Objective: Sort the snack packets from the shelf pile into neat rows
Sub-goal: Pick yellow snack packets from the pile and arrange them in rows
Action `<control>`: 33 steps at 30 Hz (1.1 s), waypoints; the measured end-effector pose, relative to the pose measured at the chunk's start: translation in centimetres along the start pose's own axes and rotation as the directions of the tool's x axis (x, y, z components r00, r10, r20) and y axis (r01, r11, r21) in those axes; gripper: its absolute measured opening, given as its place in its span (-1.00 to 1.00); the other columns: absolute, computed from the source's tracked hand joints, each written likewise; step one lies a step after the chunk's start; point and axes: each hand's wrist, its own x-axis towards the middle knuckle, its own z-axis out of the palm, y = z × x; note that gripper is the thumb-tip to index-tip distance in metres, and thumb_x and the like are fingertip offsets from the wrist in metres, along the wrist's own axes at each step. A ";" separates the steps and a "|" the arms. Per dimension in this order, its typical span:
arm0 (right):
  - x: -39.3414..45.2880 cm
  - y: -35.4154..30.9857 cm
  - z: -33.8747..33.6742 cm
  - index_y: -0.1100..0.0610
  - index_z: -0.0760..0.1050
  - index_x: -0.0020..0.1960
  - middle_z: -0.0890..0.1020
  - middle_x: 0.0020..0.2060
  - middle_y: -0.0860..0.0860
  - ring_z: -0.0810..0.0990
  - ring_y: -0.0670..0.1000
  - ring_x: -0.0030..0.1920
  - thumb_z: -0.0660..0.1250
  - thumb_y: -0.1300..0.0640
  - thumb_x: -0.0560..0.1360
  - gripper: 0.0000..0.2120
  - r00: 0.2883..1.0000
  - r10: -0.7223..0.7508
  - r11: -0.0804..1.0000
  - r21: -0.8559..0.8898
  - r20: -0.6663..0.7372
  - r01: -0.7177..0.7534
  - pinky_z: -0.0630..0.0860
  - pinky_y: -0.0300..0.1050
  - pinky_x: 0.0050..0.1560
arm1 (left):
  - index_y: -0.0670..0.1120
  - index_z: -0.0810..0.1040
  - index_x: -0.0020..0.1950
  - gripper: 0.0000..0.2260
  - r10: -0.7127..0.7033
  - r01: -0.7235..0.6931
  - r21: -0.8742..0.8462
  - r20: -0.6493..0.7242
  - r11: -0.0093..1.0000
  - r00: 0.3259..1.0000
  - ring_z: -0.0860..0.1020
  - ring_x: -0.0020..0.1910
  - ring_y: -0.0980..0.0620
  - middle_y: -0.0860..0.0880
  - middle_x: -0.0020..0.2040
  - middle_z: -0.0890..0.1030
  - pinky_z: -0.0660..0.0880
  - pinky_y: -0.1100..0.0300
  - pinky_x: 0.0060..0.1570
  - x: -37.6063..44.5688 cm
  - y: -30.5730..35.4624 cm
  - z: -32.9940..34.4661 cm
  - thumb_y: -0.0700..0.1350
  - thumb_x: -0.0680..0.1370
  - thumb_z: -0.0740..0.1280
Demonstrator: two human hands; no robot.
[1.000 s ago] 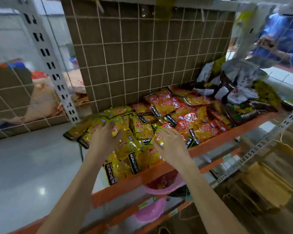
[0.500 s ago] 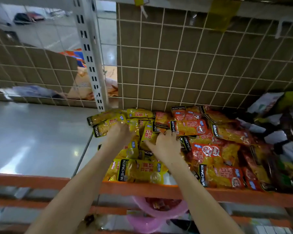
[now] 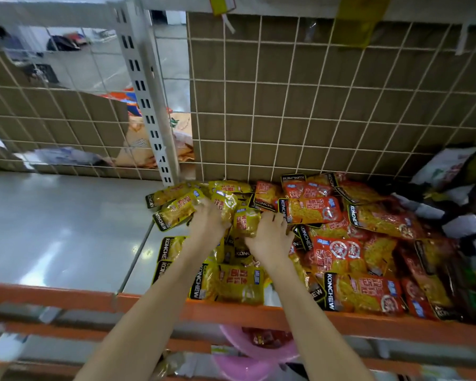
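Both hands work the yellow snack packets (image 3: 231,284) heaped on the shelf (image 3: 66,232): the left hand (image 3: 208,224) grips a packet (image 3: 176,211) lying slantwise at its left, while the right hand (image 3: 271,239) presses down with curled fingers.

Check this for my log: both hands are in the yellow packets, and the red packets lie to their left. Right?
Not quite. Both hands, left hand and right hand, are in the yellow packets, but the red packets lie to their right, as the head view shows.
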 end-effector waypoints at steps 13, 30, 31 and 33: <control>-1.0 0.5 -0.8 0.09 0.34 0.32 0.56 0.07 -0.03 0.57 -0.03 0.07 0.41 0.10 0.48 -0.54 0.999 -0.039 0.763 0.645 -0.024 0.045 0.47 -0.12 0.15 | -0.18 0.24 0.37 -0.58 0.013 -0.082 -0.570 -0.124 0.818 0.992 0.50 -0.14 0.00 0.05 -0.13 0.51 0.38 0.15 -0.24 -0.1 -1.9 0.0 -0.21 0.57 0.29; -3.5 2.0 -4.8 0.09 0.58 -0.03 0.70 -0.10 0.00 0.66 -0.01 -0.03 0.37 0.21 0.49 -0.92 0.997 0.051 0.343 0.939 -0.056 0.035 0.56 -0.10 0.07 | -0.05 0.47 -0.04 -0.91 0.028 -0.083 -0.941 -0.078 0.328 0.997 0.57 -0.26 0.25 0.13 -0.24 0.58 0.46 0.42 -0.26 -4.8 -2.9 -2.9 -0.22 0.54 0.33; -3.8 2.3 -4.6 0.06 0.58 -0.06 0.70 -0.13 -0.04 0.66 -0.08 -0.05 0.38 0.21 0.49 -0.93 0.998 0.049 0.333 0.943 -0.039 0.021 0.54 -0.19 0.03 | -0.02 0.46 -0.08 -0.89 0.026 -0.069 -0.948 -0.064 0.312 0.998 0.55 -0.31 0.30 0.19 -0.30 0.57 0.43 0.45 -0.28 -5.3 -2.7 -2.8 -0.22 0.54 0.33; -4.1 2.7 -4.5 0.02 0.54 -0.09 0.68 -0.16 -0.12 0.64 -0.22 -0.12 0.37 0.23 0.49 -0.89 0.999 0.035 0.307 0.952 -0.009 -0.002 0.49 -0.38 -0.12 | 0.02 0.45 -0.11 -0.87 0.015 -0.029 -0.952 -0.025 0.305 1.000 0.55 -0.26 0.24 0.17 -0.29 0.55 0.41 0.34 -0.17 -5.9 -2.5 -2.5 -0.20 0.53 0.34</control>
